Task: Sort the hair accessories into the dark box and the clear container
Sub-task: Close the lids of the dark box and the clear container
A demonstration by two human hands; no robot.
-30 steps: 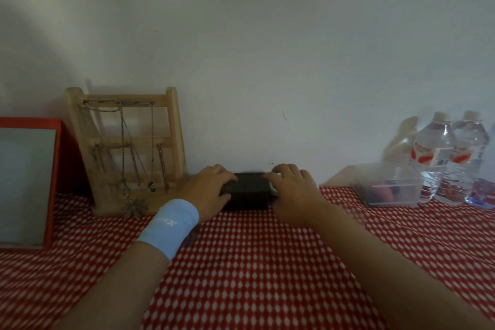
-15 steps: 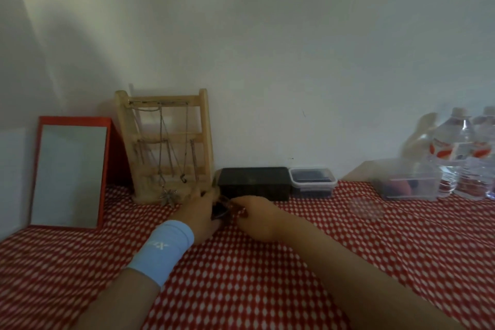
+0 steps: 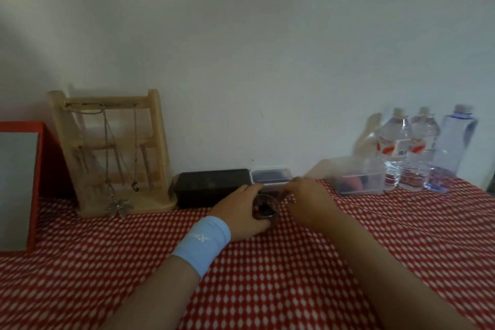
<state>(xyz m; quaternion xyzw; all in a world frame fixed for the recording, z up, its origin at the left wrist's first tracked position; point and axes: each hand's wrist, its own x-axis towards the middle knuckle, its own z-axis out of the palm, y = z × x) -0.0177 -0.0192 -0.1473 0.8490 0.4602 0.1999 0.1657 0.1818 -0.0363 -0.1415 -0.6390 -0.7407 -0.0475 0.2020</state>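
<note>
Head view, single frame, dim light. Surface (image 3: 267, 276) is covered with a red-and-white checked cloth and runs up to a pale wall.

Dark box (image 3: 211, 190) sits against the wall, long side toward the camera. Small lidded container (image 3: 271, 176) with dark contents stands touching its right end. Clear container (image 3: 359, 179) lies further right, apart from both, with a reddish item and a dark item inside. Three water bottles (image 3: 417, 150) stand just beyond it.

Left hand (image 3: 241, 211), with a light blue wristband (image 3: 203, 241) on the wrist, is curled around a small round dish (image 3: 263, 207) just in front of the dark box's right end; fingers wrap its far and left side. The dish holds small dark and reddish pieces, too blurred to identify.

Right hand (image 3: 305, 201) is just right of the dish, fingers bent and drawn together toward its rim; whether they pinch anything cannot be told.

Wooden rack (image 3: 112, 153) hung with chains stands left of the dark box. Red-framed mirror (image 3: 18, 185) leans at the far left.
</note>
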